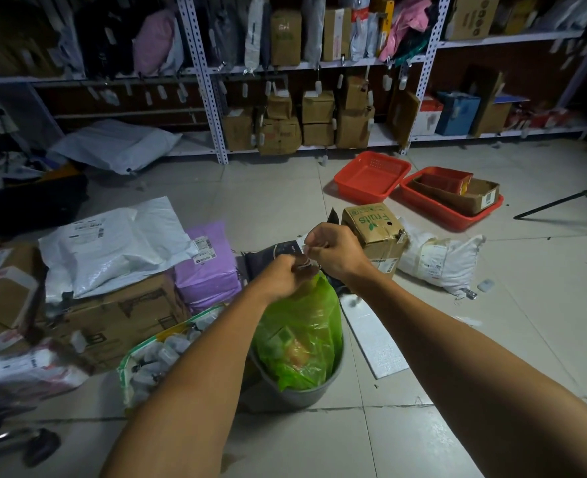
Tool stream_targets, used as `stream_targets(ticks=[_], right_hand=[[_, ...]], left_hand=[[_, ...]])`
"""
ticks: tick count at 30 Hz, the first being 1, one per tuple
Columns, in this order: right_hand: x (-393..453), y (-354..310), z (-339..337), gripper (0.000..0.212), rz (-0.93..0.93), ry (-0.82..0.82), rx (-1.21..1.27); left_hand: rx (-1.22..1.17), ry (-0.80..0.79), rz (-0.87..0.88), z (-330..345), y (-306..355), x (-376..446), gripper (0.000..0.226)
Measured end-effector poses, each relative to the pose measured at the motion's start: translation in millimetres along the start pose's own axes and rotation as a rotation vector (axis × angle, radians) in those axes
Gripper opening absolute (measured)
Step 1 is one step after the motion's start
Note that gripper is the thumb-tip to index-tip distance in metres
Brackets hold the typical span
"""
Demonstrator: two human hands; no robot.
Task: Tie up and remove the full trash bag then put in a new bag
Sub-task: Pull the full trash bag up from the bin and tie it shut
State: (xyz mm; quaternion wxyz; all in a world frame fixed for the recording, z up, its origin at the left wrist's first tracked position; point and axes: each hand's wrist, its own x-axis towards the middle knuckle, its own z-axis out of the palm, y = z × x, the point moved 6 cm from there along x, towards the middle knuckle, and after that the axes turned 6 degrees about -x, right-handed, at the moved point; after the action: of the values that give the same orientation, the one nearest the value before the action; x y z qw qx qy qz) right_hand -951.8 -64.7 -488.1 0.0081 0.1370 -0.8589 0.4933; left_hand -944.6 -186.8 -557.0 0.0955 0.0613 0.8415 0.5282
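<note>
A full green trash bag (302, 332) stands in a grey bin (295, 391) on the tiled floor at the centre. Its top is gathered into a bunch above the bin. My left hand (283, 276) is closed around that gathered neck. My right hand (333, 248) sits just above and to the right, fingers pinched on a thin twisted end of the bag. The bag's contents show faintly through the plastic.
Cardboard boxes and white and purple parcels (119, 246) crowd the left. A clear bag of small items (157, 357) leans by the bin. A fruit box (376, 232), white sack (437, 260) and red baskets (371, 175) lie right. Shelving (212, 98) lines the back wall.
</note>
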Motion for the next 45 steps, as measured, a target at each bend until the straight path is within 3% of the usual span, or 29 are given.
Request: stream_targets(ticks=[3, 7, 14, 20, 25, 29, 34, 40, 45], right_hand=[[2, 5, -1, 0.012, 0.016, 0.037, 0.047], [1, 9, -1, 0.006, 0.045, 0.024, 0.115], [7, 7, 6, 0.010, 0.089, 0.029, 0.154], [8, 11, 7, 0.009, 0.100, 0.023, 0.163], [7, 31, 2, 0.028, 0.190, -0.026, 0.050], [1, 38, 7, 0.010, 0.165, -0.061, 0.142], [-1, 51, 9, 0.011, 0.189, -0.023, 0.100], [-3, 52, 26, 0.009, 0.165, -0.091, 0.111], [-2, 47, 39, 0.007, 0.045, -0.143, 0.018]], left_hand=[[-0.059, 0.015, -0.055, -2, -4, -3, 0.010], [-0.056, 0.106, -0.080, -6, -6, 2, 0.026], [0.015, 0.040, -0.026, 0, -4, 7, 0.018], [0.032, 0.146, -0.026, -7, -9, 11, 0.021], [0.022, 0.169, -0.099, -11, -12, 3, 0.044], [-0.017, 0.173, -0.119, -15, -11, 0, 0.045], [-0.294, 0.259, -0.191, -17, -15, -3, 0.037], [-0.590, 0.367, -0.261, -23, -10, -2, 0.032], [-0.580, 0.386, -0.306, -37, -8, -5, 0.030]])
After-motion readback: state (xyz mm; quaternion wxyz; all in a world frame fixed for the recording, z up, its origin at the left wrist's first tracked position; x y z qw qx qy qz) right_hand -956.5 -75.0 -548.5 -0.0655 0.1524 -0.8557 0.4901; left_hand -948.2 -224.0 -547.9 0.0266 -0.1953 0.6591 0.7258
